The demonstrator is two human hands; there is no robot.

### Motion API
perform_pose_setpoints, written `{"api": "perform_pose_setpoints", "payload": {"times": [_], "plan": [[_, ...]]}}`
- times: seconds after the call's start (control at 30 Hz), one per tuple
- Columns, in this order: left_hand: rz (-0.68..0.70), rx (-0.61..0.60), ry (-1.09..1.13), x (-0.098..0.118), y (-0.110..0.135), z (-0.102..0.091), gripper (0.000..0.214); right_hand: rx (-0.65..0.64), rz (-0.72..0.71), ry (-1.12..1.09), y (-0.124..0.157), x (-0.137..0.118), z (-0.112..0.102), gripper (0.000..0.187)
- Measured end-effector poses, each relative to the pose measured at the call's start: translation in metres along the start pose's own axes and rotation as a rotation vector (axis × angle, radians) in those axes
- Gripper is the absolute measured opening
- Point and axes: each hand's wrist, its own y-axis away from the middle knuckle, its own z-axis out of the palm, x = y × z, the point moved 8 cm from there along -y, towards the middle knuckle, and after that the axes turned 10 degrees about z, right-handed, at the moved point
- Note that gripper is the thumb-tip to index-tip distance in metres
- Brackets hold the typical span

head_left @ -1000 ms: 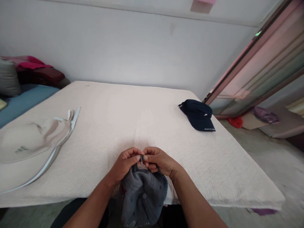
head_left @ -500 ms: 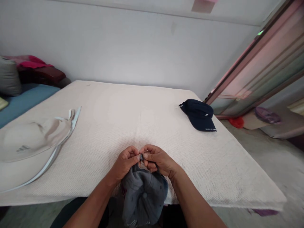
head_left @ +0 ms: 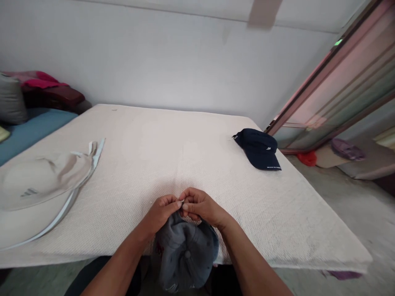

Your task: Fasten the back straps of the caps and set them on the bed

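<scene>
A grey baseball cap (head_left: 188,257) hangs over the table's near edge, crown up, its back strap toward the table. My left hand (head_left: 163,211) pinches the strap at its left side. Close against it, my right hand (head_left: 200,207) pinches the same strap from the right, fingers curled. The fingertips of both hands nearly meet around the strap's small fastening, which is mostly hidden between them.
A navy cap (head_left: 257,149) lies at the table's back right. On the left rests a beige sun hat (head_left: 33,181) with a white edge. The table (head_left: 154,135) has a white textured cover. Behind it stands a pale wall (head_left: 160,61); a sliding door (head_left: 327,82) is at right.
My fingers have closed in over the strap's fastening, which showed more plainly before. My left hand has dipped slightly. The cap has barely shifted.
</scene>
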Motion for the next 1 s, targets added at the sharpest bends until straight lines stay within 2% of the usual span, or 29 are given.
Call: {"api": "perform_pose_setpoints", "payload": {"times": [0.07, 0.2, 0.33, 0.43, 0.57, 0.77, 1.0], "plan": [[-0.034, 0.042, -0.008, -0.005, 0.0, -0.004, 0.017, 0.029, -0.004, 0.075, 0.0, 0.001, -0.001, 0.022], [-0.067, 0.115, 0.059, -0.01, 0.002, -0.006, 0.01, 0.165, -0.077, 0.267, 0.002, -0.006, -0.005, 0.018], [-0.081, 0.124, 0.232, -0.011, 0.003, -0.001, 0.006, 0.237, -0.162, 0.41, 0.004, -0.016, -0.003, 0.014], [-0.083, 0.129, 0.323, -0.013, 0.005, 0.001, 0.006, 0.268, -0.166, 0.427, 0.005, -0.018, -0.003, 0.013], [-0.06, 0.113, 0.429, -0.009, 0.007, 0.005, 0.007, 0.245, -0.117, 0.381, 0.007, -0.016, -0.004, 0.013], [0.0, 0.051, 0.495, 0.003, 0.006, 0.014, 0.01, 0.077, -0.07, 0.153, 0.009, -0.015, 0.002, 0.014], [0.054, 0.061, 0.388, 0.009, 0.005, 0.011, 0.011, 0.098, -0.06, 0.138, 0.008, -0.01, 0.002, 0.014]]}}
